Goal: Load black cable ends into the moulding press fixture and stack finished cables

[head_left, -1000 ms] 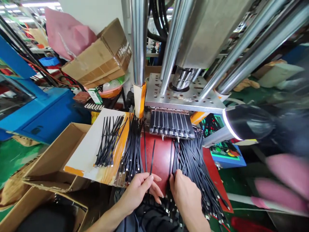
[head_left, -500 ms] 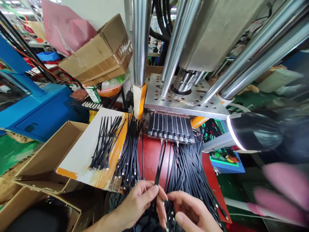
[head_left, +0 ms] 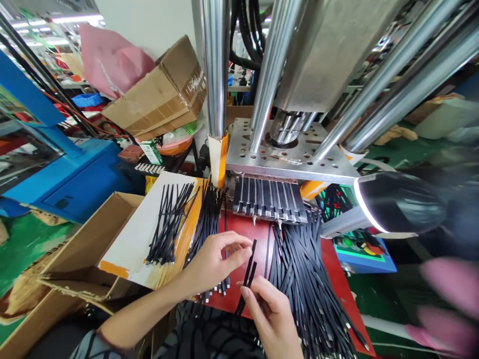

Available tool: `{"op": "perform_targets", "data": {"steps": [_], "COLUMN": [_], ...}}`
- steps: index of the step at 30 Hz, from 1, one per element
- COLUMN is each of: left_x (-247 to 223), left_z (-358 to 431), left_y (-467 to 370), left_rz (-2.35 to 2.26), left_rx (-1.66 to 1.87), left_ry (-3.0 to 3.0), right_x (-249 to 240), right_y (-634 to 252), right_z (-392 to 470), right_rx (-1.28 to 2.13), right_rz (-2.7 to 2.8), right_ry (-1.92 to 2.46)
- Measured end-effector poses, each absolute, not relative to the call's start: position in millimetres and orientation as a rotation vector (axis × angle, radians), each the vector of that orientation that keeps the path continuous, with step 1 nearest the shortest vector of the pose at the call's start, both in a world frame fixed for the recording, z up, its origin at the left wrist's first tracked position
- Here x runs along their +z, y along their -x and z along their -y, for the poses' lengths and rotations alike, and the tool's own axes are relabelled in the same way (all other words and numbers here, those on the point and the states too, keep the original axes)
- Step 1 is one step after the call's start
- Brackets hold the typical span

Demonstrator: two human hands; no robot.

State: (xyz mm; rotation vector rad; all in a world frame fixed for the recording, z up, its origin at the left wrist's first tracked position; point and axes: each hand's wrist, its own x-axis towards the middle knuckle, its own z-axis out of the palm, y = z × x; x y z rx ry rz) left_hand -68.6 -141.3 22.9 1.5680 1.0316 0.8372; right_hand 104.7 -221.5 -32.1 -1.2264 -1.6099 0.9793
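Two short black cable ends (head_left: pixel 248 273) stand up between my hands, over the red tabletop (head_left: pixel 228 223). My right hand (head_left: pixel 265 304) pinches them low down, thumb against fingers. My left hand (head_left: pixel 224 259) is closed near the upper tip of the longer one, its fingertips touching it. Behind them is a metal fixture (head_left: pixel 269 199) with a row of black cables in its slots, below the press plate (head_left: pixel 288 158). Many flat black cables (head_left: pixel 307 279) spread to the right. Another black bundle (head_left: pixel 209 214) hangs left of the fixture.
Black cables (head_left: pixel 170 219) lie on a white board (head_left: pixel 130 219) at the left, beside an open cardboard box (head_left: pixel 86 249). Steel columns (head_left: pixel 216 75) rise around the press. A black lamp (head_left: pixel 400 202) and a blue control box (head_left: pixel 374 257) are at the right.
My left hand has moved up along the cables. My right hand has come in and pinches them. Their ends are now free in front of the fixture, and the view has shifted slightly.
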Motion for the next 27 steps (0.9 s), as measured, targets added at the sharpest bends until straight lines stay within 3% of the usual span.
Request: {"op": "perform_targets", "data": {"steps": [9, 17, 24, 27], "left_x": [34.2, 20.0, 27.7, 33.8], "left_z": [140.2, 135.4, 134.3, 120.7], "left_y": [65.3, 58.6, 52.0, 54.9], "left_rz": [-0.852, -0.583, -0.805, -0.861], "left_rx": [0.768, 0.765, 0.952, 0.992], "left_ry": [-1.522, -1.095, -1.428, -1.565], "right_x": [-37.4, -23.5, -35.9, -51.4], "right_y": [-111.8, -108.6, -100.0, -93.5], "right_z": [220.3, 214.9, 206.3, 211.5], "right_rx": [0.759, 0.801, 0.653, 0.804], "right_rz": [1.584, 1.615, 1.554, 1.566], "right_ry": [1.1, 1.069, 1.127, 1.216]}}
